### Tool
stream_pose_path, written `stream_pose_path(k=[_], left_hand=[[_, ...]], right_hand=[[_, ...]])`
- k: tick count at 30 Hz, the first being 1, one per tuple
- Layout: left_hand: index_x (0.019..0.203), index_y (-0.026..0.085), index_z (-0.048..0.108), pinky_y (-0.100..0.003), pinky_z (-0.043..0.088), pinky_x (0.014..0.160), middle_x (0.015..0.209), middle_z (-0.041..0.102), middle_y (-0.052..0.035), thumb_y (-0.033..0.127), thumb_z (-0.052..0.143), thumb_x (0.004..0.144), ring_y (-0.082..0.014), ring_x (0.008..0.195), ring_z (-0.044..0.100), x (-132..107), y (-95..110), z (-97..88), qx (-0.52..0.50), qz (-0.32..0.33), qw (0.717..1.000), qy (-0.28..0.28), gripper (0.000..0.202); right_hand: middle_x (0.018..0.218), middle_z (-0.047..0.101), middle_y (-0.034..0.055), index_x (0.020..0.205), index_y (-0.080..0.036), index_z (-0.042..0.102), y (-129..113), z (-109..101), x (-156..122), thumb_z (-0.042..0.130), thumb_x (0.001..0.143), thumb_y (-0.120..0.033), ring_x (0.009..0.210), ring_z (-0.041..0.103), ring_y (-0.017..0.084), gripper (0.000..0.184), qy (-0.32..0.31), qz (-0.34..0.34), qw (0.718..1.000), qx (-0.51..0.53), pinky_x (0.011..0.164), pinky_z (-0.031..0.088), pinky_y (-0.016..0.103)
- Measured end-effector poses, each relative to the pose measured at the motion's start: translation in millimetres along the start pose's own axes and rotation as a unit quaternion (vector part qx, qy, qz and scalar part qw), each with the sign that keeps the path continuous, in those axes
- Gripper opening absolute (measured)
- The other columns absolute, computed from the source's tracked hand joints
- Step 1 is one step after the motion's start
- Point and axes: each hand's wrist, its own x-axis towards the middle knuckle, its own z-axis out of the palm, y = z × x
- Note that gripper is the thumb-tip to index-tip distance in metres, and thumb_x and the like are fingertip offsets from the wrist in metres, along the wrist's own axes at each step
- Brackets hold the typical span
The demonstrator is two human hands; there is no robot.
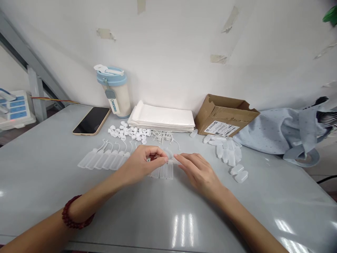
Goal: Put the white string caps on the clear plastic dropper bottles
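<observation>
My left hand (143, 161) and my right hand (201, 172) meet over the middle of the grey table. Between the right fingertips lies a small translucent plastic bottle (174, 161), pointing left. The left thumb and index finger pinch at the bottle's neck end, where a curved thin nozzle (169, 153) shows; the fingers partly hide it. Below them several similar bottles (166, 172) lie side by side. To the left is a row of bottles (109, 160) with curved nozzles fitted, partly covered by my left forearm.
Behind the hands lie white caps (129, 132) and loose curved nozzles (162, 136). More bottles (228, 151) lie at right, by a cardboard box (223, 114) and a tape roll (302, 157) on cloth. Along the back are a phone (92, 120), tumbler (117, 96) and white stack (163, 117).
</observation>
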Motion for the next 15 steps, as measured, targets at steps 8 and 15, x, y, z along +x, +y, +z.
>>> stream_pose_path(k=[8,15], left_hand=[[0.077,0.018,0.067,-0.025,0.038,0.061,0.068,0.059,0.0015,0.038,0.058,0.081,-0.0122,0.065,0.048,1.8,0.5,0.7,-0.012,0.002,0.999,0.033,0.022],[0.086,0.021,0.068,-0.027,0.042,0.067,0.075,0.061,0.0012,0.038,0.057,0.083,-0.0133,0.071,0.052,-1.4,-1.7,1.4,0.0,0.054,0.999,-0.005,0.02]], right_hand=[[0.096,0.068,0.0119,0.126,-0.017,0.051,-2.3,0.1,-1.1,0.045,0.085,0.0,0.08,0.063,0.02,0.045,0.006,0.002,1.0,0.012,0.068,0.054,0.034],[0.098,0.067,0.0107,0.13,-0.022,0.047,-6.3,1.3,0.3,0.048,0.089,-0.009,0.083,0.066,0.02,0.043,0.018,0.038,0.997,0.068,0.069,0.056,0.033]])
